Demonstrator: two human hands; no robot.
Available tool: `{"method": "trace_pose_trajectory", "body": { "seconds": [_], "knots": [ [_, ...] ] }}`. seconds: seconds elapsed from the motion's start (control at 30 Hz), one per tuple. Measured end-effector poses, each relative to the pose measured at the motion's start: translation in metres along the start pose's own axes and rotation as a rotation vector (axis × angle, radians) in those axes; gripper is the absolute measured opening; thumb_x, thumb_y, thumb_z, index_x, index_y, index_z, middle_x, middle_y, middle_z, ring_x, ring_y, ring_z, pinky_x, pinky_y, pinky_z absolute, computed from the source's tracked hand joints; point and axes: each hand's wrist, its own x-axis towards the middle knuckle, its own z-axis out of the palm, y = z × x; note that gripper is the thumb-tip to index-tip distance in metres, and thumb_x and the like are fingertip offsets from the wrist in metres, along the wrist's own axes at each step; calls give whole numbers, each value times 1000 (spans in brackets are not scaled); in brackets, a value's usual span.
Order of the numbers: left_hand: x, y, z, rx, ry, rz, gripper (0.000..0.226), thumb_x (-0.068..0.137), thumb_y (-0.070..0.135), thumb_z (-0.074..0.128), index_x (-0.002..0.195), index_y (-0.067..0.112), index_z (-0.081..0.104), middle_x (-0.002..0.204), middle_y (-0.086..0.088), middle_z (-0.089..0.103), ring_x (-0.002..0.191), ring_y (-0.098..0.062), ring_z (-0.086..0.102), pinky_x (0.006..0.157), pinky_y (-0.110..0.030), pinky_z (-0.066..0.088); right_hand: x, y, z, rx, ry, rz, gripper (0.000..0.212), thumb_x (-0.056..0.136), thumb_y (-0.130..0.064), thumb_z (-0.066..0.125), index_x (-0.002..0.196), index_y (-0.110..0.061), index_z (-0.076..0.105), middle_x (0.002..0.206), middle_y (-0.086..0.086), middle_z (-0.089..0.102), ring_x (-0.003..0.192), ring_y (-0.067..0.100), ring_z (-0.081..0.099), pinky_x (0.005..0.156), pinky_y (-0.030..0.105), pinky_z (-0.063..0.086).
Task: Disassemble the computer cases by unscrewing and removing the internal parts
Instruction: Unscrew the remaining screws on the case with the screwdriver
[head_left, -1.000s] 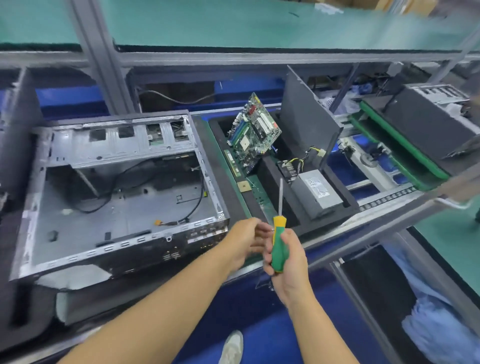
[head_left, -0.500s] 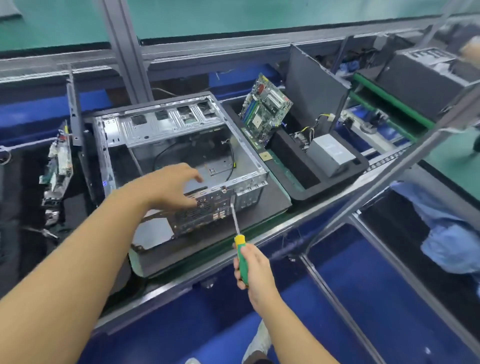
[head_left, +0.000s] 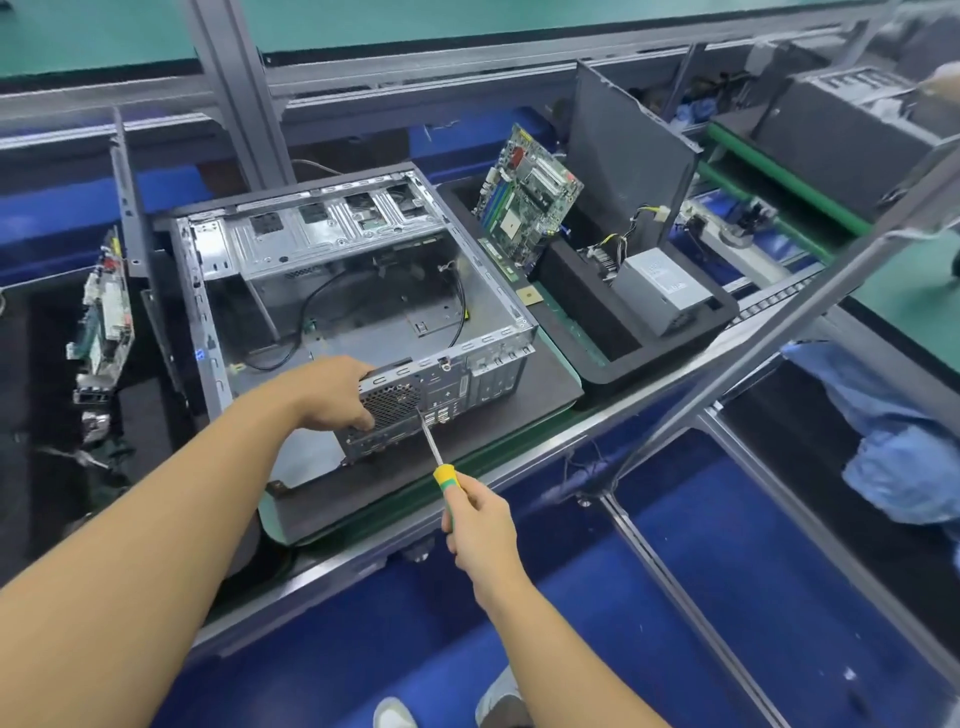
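Note:
An open metal computer case (head_left: 337, 291) lies on its side on a dark pad, with loose black cables inside. My left hand (head_left: 332, 395) grips the near rear corner of the case, thumb over the top edge and fingers on the perforated fan grille. My right hand (head_left: 480, 519) grips the green and yellow handle of a screwdriver (head_left: 441, 462). Its tip touches the rear panel just right of the grille.
A black foam tray (head_left: 654, 358) to the right holds a leaning motherboard (head_left: 530, 192), a grey side panel (head_left: 628, 161) and a power supply (head_left: 660, 286). Another board (head_left: 104, 312) stands at the left. A metal frame bar (head_left: 779, 338) slants across the right. Another case (head_left: 852, 119) sits far right.
My left hand has come down from above the case onto its rear corner. The screwdriver tip has moved onto the rear panel. The view has shifted slightly.

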Motion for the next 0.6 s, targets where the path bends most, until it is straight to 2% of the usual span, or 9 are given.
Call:
{"method": "trace_pose_trajectory", "body": {
  "seconds": [0.07, 0.2, 0.47, 0.6],
  "knots": [
    [1, 0, 0, -9, 5, 10, 18, 77, 19, 75, 82, 26, 60, 76, 4, 68, 72, -15, 64, 60, -27, 45, 1, 0, -2, -9, -6, -7, 44, 95, -55, 59, 99, -12, 65, 66, 1, 45, 60, 18, 32, 46, 27, 26],
    [0, -1, 0, -14, 12, 6, 19, 77, 20, 74, 93, 24, 64, 79, 1, 70, 75, -19, 66, 70, -34, 54, 1, 0, -3, -8, -4, 1, 48, 94, -57, 60, 99, -10, 62, 67, 2, 44, 63, 20, 31, 47, 28, 26],
    [-2, 0, 1, -32, 25, -6, 27, 77, 22, 74, 104, 23, 66, 75, 4, 67, 70, -14, 63, 58, -27, 47, 0, 0, -5, 26, 2, 20, 51, 94, -55, 61, 95, -4, 61, 68, 4, 43, 63, 22, 29, 45, 27, 23],
    [-2, -1, 1, -38, 22, -7, 26, 77, 22, 73, 102, 23, 67, 76, 4, 68, 70, -14, 63, 57, -25, 44, 0, -1, -5, 9, -6, 30, 50, 93, -56, 61, 95, -6, 62, 67, 3, 44, 64, 22, 31, 45, 26, 24]
  ]
}}
